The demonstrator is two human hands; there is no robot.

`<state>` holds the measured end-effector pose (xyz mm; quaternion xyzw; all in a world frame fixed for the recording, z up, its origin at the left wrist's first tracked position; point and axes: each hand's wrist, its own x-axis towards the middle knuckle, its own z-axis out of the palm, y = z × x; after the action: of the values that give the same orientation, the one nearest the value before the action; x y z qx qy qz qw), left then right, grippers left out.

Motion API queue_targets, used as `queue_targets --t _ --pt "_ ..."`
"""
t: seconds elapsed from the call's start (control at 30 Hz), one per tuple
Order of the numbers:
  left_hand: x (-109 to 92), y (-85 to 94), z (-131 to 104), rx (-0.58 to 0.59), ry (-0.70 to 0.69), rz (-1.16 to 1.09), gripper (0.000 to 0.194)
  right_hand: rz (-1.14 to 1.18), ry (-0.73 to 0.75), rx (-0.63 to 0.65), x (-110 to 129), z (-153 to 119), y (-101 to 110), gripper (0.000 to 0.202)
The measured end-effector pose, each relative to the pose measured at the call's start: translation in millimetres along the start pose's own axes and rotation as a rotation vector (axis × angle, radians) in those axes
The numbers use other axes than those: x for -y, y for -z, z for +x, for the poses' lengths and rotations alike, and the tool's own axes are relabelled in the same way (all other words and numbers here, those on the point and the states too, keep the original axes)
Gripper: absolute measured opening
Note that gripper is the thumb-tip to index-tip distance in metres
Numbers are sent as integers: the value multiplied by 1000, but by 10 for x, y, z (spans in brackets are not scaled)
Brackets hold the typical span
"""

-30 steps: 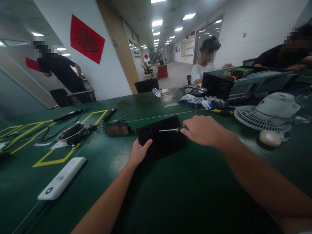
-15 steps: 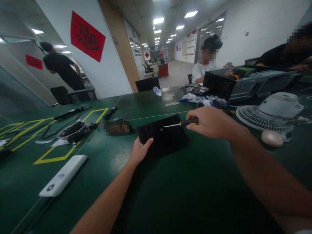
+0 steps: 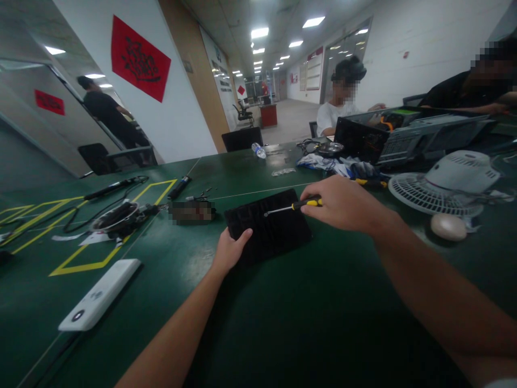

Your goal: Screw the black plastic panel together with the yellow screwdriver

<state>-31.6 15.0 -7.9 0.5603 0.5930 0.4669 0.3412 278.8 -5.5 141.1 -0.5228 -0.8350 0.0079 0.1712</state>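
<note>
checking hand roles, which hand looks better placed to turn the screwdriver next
Likely the right hand: it grips the screwdriver, shaft over the black panel; the left hand holds the panel's left edge.

End of the screwdriver handle (image 3: pixel 307 203) hidden inside the right hand (image 3: pixel 338 203)

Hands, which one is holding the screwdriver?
The right hand holds the screwdriver; the left hand holds the black panel by its left edge.

I see an open PC case (image 3: pixel 406 143) at far R of the green tbl (image 3: pixel 323 307), white fan housing (image 3: pixel 464 164) nr it, water btl (image 3: pixel 259 151) on its side by the far edge, white-shirted person (image 3: pixel 328 116) w/ headset (image 3: pixel 357 70), red poster (image 3: pixel 139 60) on white pillar (image 3: pixel 183 113).
</note>
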Motion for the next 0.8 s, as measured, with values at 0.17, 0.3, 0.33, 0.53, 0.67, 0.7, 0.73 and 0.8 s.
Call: queue_targets --t 0.17,0.3,0.33,0.53,0.67,0.7,0.73,0.8 --pt "8 -2 10 5 -15 12 53 -4 0 11 21 21 -46 29" --pt "13 -6 13 4 -16 5 51 5 -6 22 39 26 -67 28" --pt "11 -6 13 0 -19 6 50 8 -5 25 39 25 -72 28" --pt "13 -6 15 -14 2 -6 50 48 -5 2 42 10 -106 26" --pt "37 -5 15 -12 30 -23 52 71 -7 2 66 4 -119 22" --pt "38 -5 14 -10 30 -23 52 69 -6 -2 72 3 -121 23" --pt "37 -5 13 -9 26 -20 52 66 -6 -8 78 1 -123 23" --pt "24 -4 9 -10 16 -10 51 60 -4 -13 88 -3 -123 21"
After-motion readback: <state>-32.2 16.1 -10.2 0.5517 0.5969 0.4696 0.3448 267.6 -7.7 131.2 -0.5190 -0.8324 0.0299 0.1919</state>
